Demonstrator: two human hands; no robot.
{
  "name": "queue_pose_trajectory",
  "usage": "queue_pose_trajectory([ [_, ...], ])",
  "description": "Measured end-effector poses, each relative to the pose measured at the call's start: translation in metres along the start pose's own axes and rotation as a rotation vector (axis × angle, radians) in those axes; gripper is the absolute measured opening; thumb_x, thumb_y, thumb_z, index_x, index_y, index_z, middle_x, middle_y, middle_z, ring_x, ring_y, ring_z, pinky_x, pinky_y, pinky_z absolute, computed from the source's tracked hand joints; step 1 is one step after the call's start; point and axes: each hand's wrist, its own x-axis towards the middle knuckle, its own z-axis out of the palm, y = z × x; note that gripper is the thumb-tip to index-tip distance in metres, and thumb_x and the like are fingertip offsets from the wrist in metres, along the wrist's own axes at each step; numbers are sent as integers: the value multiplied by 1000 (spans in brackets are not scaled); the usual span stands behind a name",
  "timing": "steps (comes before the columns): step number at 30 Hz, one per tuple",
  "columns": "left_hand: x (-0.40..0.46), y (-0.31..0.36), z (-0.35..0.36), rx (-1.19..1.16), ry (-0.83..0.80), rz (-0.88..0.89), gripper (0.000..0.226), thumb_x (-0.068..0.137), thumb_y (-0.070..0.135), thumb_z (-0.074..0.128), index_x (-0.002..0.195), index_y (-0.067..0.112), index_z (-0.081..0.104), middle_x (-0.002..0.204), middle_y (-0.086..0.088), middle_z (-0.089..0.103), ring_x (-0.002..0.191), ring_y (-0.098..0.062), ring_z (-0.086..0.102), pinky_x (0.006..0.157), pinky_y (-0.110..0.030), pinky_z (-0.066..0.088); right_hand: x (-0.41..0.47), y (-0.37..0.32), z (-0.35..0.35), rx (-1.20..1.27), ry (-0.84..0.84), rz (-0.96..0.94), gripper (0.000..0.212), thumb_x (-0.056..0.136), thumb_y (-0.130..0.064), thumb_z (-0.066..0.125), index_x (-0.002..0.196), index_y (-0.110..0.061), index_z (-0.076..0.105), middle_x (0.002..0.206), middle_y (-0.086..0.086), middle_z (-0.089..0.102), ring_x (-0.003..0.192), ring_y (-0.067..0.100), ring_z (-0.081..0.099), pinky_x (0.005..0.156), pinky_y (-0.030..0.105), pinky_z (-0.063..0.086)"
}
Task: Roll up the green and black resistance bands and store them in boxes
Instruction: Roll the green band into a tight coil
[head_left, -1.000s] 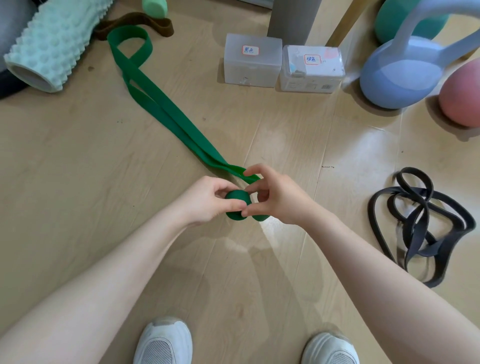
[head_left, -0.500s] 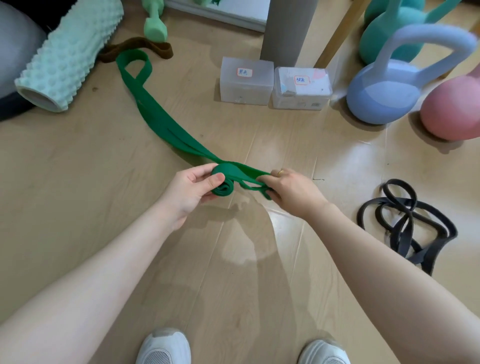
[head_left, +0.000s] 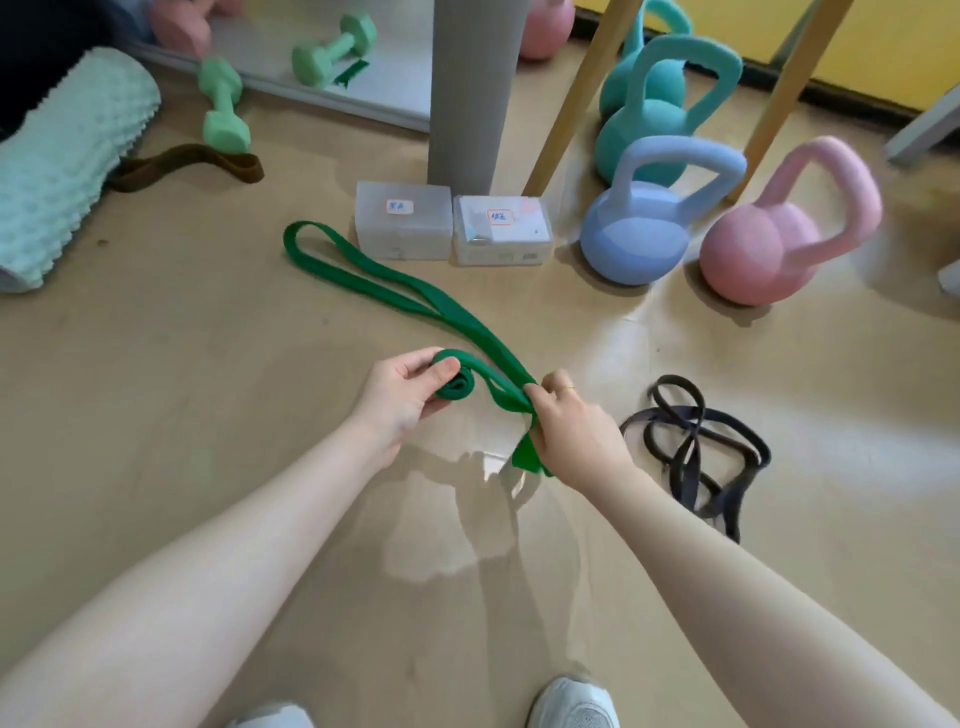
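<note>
Light wood-look floor (head_left: 156, 415) carries all items. Left hand (head_left: 402, 397): fingers (head_left: 415, 364) curled around the small rolled end of the flat green rubber resistance band (head_left: 410, 291), thumb pressed on the coil, which is held clear of the floor. Right hand (head_left: 563, 421): fingers (head_left: 550, 379) pinched together on the same band just beside the coil, a short green end hanging below the palm. From the hands the band runs away across the floor as a doubled strip, its far loop lying just beside the boxes.

Count, working outward. Resistance bands: one green, in hand; one black rubber resistance band (head_left: 696, 447), lying in a loose tangle on the floor near the right forearm, touched by neither hand; one brown fabric loop band (head_left: 192, 166) farther off to the left. Boxes: two, both translucent plastic with paper labels, touching side by side: left translucent plastic box (head_left: 402, 221) and right translucent plastic box (head_left: 501, 228). Both lids on; contents cannot be told, label text unreadable. Kettlebells: one blue (head_left: 644, 223), one pink (head_left: 779, 234), two teal (head_left: 649, 104), one behind the other. Green dumbbells: two (head_left: 223, 104). One pale mint knobbed foam roller (head_left: 67, 156) at the left edge. One grey upright post (head_left: 470, 88) behind the boxes. Two white shoes (head_left: 574, 701) at the bottom edge.
</note>
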Motion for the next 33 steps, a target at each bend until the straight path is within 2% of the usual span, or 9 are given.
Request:
queue_pose_trajectory([
  [3, -5, -13, -27, 154, -14, 45, 23, 87, 6, 59, 109, 5, 62, 84, -1, 63, 76, -8, 62, 70, -15, 55, -1, -27, 34, 154, -208, -61, 21, 93, -23, 43, 109, -11, 43, 103, 8, 52, 80, 30, 49, 60, 34, 36],
  [5, -10, -18, -42, 189, -29, 28, 26, 87, 5, 58, 113, 5, 61, 85, -1, 64, 67, 2, 63, 66, -12, 53, 5, -39, 46, 284, -335, -80, 28, 89, -38, 54, 100, -14, 44, 93, 2, 51, 92, 25, 45, 72, 35, 39],
  [7, -13, -24, -54, 165, -28, 15, 25, 88, 5, 56, 113, 4, 61, 87, -3, 65, 67, 3, 64, 67, -13, 53, 15, -44, 48, 497, -395, -75, 48, 82, -46, 62, 118, -18, 48, 115, 0, 55, 116, 23, 43, 96, 38, 38],
  [9, -15, -29, -61, 166, -23, 26, 25, 88, 4, 56, 113, 4, 61, 88, -2, 65, 68, 3, 65, 68, -13, 53, 23, -50, 38, 723, -361, -80, 69, 79, -44, 66, 137, -21, 35, 139, -2, 45, 131, 16, 36, 109, 33, 30],
  [13, -14, -39, -74, 307, 11, 50, 29, 84, 12, 64, 113, 12, 63, 92, -2, 70, 82, -10, 67, 84, -22, 52, 42, -66, 23, 990, -331, -195, 62, 85, -30, 65, 138, -27, 34, 136, -4, 48, 124, 12, 47, 107, 32, 38],
  [17, -16, -37, -79, 435, -41, 57, 20, 82, 13, 67, 99, 24, 66, 92, -8, 70, 86, -18, 65, 90, -27, 46, 47, -77, 25, 942, -261, -261, 36, 83, -18, 67, 112, -31, 51, 109, -10, 57, 101, 16, 60, 94, 38, 49],
  [21, -17, -36, -80, 412, -65, 72, 25, 82, 9, 66, 106, 16, 64, 92, -5, 68, 86, -16, 64, 91, -28, 46, 45, -74, 27, 990, -211, -252, 30, 77, -18, 73, 95, -36, 56, 106, -1, 63, 96, 16, 64, 88, 39, 53],
  [26, -19, -42, -73, 199, 24, 92, 25, 84, 8, 63, 102, 25, 61, 101, -3, 64, 91, -15, 62, 89, -31, 51, 28, -82, 41, 1156, 16, -33, 19, 74, -21, 76, 81, -20, 58, 92, 1, 69, 89, 14, 68, 84, 36, 56],
  [33, -20, -54, -56, -335, 182, -62, 11, 90, 6, 54, 99, 11, 56, 93, -7, 66, 82, -13, 65, 74, -22, 57, 19, -103, 51, 1391, 40, 107, 16, 80, -11, 70, 88, -18, 59, 90, 0, 69, 87, 10, 66, 81, 23, 53],
])
